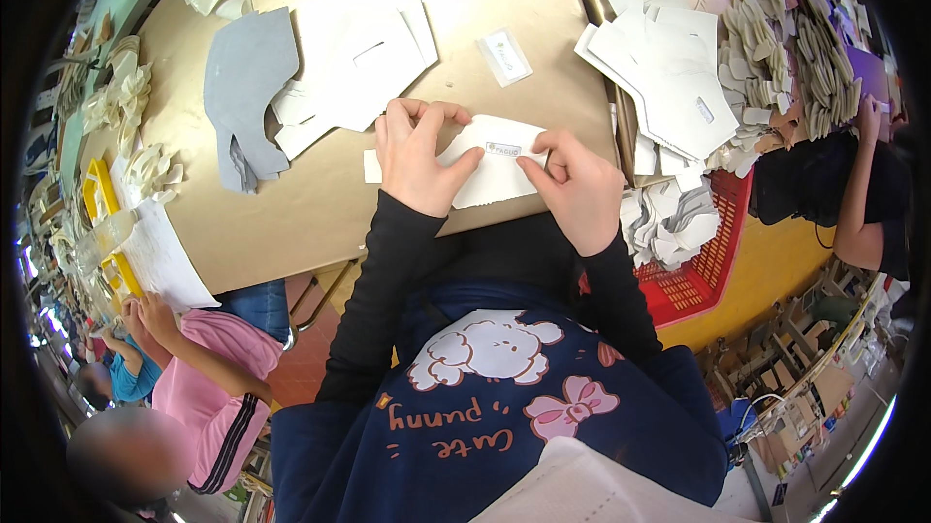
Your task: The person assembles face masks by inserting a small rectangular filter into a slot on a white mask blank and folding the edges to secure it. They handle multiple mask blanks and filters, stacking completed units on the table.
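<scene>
Both my hands are on a white cut piece (490,182), flat and leather-like, at the front edge of the table. A small rectangular label (503,149) sits on its upper face. My left hand (417,157) curls over the piece's left side, with the thumb resting near the label. At the right edge, my right hand (580,184) pinches the piece between thumb and forefinger. Beyond them lies a stack of white cut pieces (383,72), beside a pile of grey pieces (244,72). A small clear sheet with a label (504,57) lies farther back.
The brown-covered table (320,232) carries more white pieces (669,77) at the right, one labelled. Below them stands a red crate (713,266) with loose scraps (674,222). Bundled pieces (776,29) crowd the far right. A person in pink (213,358) works at left; another person's arm (855,184) is at right.
</scene>
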Demonstrator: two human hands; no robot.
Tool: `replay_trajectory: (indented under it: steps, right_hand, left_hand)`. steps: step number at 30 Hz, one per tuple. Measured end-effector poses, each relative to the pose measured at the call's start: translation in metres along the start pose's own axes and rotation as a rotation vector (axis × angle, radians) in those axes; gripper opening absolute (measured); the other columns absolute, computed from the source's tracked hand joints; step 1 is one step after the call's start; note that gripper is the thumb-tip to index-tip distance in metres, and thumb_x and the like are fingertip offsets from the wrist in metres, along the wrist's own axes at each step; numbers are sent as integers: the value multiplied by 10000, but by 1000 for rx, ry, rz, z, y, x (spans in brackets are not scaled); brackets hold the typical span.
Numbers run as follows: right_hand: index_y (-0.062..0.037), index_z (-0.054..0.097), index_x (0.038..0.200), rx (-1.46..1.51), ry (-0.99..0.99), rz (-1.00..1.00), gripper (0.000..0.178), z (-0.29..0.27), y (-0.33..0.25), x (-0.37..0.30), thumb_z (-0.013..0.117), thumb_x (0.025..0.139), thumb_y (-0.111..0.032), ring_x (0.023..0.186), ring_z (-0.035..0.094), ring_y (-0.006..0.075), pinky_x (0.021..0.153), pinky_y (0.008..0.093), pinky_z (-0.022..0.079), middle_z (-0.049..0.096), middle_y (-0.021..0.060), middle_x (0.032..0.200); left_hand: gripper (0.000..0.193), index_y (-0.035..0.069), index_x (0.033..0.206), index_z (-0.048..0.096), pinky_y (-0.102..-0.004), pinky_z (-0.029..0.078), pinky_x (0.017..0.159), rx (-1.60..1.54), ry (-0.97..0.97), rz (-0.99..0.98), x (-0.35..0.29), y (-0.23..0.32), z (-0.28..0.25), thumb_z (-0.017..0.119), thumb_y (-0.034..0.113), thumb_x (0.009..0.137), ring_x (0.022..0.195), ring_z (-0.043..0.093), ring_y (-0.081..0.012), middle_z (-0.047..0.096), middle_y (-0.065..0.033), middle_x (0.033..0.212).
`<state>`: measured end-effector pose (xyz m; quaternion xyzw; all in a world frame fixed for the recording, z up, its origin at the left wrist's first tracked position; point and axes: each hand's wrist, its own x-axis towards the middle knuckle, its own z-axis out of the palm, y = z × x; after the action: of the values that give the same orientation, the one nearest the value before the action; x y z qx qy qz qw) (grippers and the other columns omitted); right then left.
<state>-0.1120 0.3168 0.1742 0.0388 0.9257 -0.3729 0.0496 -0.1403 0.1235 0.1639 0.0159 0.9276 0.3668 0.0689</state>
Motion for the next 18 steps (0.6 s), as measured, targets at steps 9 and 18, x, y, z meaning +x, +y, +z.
replay_trajectory:
  steps: [9,18]
  right_hand:
    - [-170,784,1018,-115,43,-262,221,4,6,-12,754,812,-94,554,554,204,514,342,437,511,50,681]
    - [29,714,1093,-456,-49,-518,313,11,-7,-21,645,806,-72,649,608,182,561,336,491,544,48,750]
  left_hand:
    - [494,159,1187,677,-394,391,959,-25,35,6,-4,0,4,808,179,711,1045,446,-284,500,-81,1071]
    - [512,180,1248,656,-422,378,974,68,75,-9,-16,7,14,808,203,759,1101,430,-310,463,-105,1190]
